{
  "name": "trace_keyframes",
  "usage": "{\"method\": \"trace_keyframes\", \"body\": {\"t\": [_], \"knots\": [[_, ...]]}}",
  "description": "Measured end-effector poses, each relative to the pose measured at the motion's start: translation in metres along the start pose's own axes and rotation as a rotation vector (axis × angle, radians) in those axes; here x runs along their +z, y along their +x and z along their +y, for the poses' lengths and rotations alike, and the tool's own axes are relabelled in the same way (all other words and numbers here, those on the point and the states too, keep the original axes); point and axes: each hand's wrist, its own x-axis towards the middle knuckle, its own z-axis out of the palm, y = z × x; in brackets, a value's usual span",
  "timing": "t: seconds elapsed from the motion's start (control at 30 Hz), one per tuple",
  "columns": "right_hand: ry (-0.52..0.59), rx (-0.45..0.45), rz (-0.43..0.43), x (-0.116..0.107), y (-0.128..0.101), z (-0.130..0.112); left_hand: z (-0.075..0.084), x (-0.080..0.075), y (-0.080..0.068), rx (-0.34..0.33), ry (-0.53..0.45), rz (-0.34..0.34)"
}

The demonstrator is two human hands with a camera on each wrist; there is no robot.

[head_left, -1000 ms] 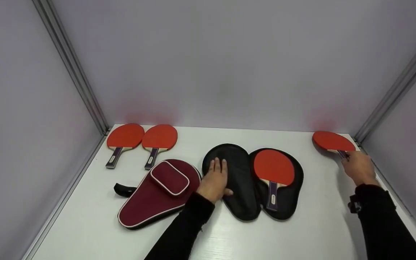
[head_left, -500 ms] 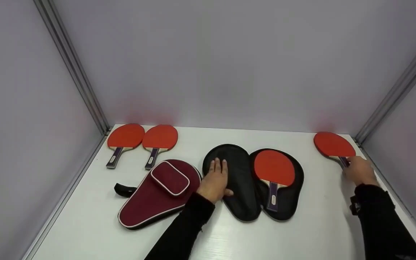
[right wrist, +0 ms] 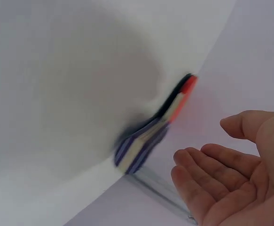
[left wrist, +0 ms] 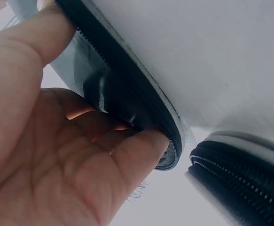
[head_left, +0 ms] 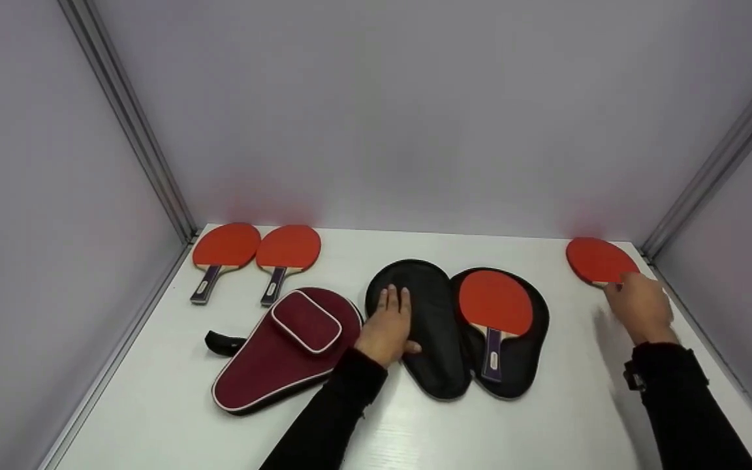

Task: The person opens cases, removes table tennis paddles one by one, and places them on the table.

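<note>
My left hand (head_left: pixel 386 333) rests with straight fingers on the left half of an opened black paddle case (head_left: pixel 438 346). In the left wrist view its fingers touch the zippered edge (left wrist: pixel 122 70). A red table tennis paddle (head_left: pixel 497 303) lies in the case's right half, purple handle toward me. At the far right corner, another red paddle (head_left: pixel 598 259) lies on the table. My right hand (head_left: pixel 643 307) is over its handle in the head view. The right wrist view shows a gap between the loosely spread fingers (right wrist: pixel 216 169) and the paddle's handle (right wrist: pixel 139 148).
A closed maroon paddle case (head_left: pixel 258 365) with white piping lies left of the black one, a black strap (head_left: pixel 222 343) sticking out. Two more red paddles (head_left: pixel 226 245) lie side by side at the back left. Pale walls enclose the white table (head_left: pixel 408 437) behind and at both sides.
My right hand has let go of the far-right paddle's handle and lifted slightly to the left. That paddle has settled flat on the table. My left hand has stayed in place.
</note>
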Motion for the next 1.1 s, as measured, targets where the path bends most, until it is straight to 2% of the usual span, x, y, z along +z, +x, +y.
{"method": "trace_keyframes", "body": {"t": [0.13,0.27,0.43,0.53,0.9,1.1], "knots": [[0.020,-0.038,0.024,-0.001,-0.010,-0.021,0.000,-0.002,0.000,-0.004,-0.027,-0.011],[0.021,-0.127,0.069,0.002,-0.022,-0.042,-0.005,0.007,0.006,-0.012,-0.041,-0.031],[0.017,-0.218,0.104,0.007,-0.040,-0.069,-0.008,0.016,0.010,0.007,0.031,-0.021],[0.014,-0.254,0.102,0.009,-0.052,-0.084,-0.008,0.017,0.010,0.009,0.033,-0.023],[0.072,-0.280,-0.047,0.020,-0.097,-0.137,-0.004,0.005,0.003,0.003,0.001,-0.020],[0.041,-0.297,-0.137,0.036,-0.117,-0.157,-0.004,0.005,0.002,0.005,-0.020,-0.022]]}}
